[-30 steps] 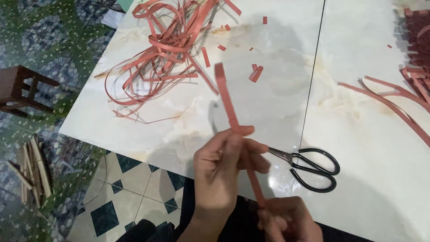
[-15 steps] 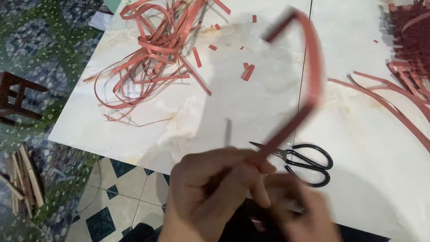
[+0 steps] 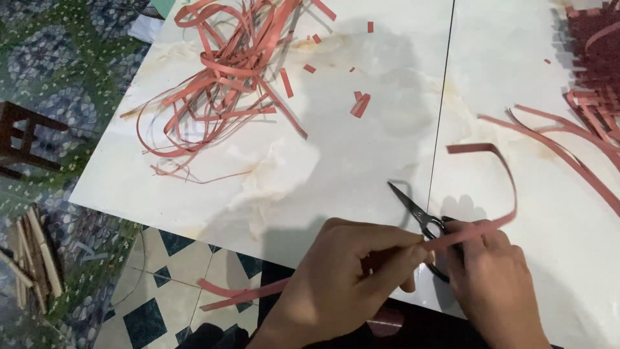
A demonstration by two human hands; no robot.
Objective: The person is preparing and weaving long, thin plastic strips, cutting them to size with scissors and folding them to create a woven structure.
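Note:
My left hand (image 3: 342,284) pinches a long red strip (image 3: 507,194) between thumb and fingers at the near edge of the white marble table (image 3: 336,168). The strip hangs off the table at the lower left, passes through that hand, and loops up and back over the table on the right. My right hand (image 3: 494,284) is closed over the handles of black scissors (image 3: 413,207). Their blades are slightly apart and point up and to the left. The strip lies across my right fingers.
A tangled pile of red strips (image 3: 226,71) lies at the far left of the table, with short cut pieces (image 3: 360,105) near the middle. A dark red woven mat (image 3: 597,58) with loose long strips (image 3: 562,148) sits far right. On the floor, a wooden stool (image 3: 22,139) and sticks (image 3: 32,258).
The strip swung from upright to a low loop lying to the right. My right hand left the strip's lower end and closed on the scissors, turning their blades up-left.

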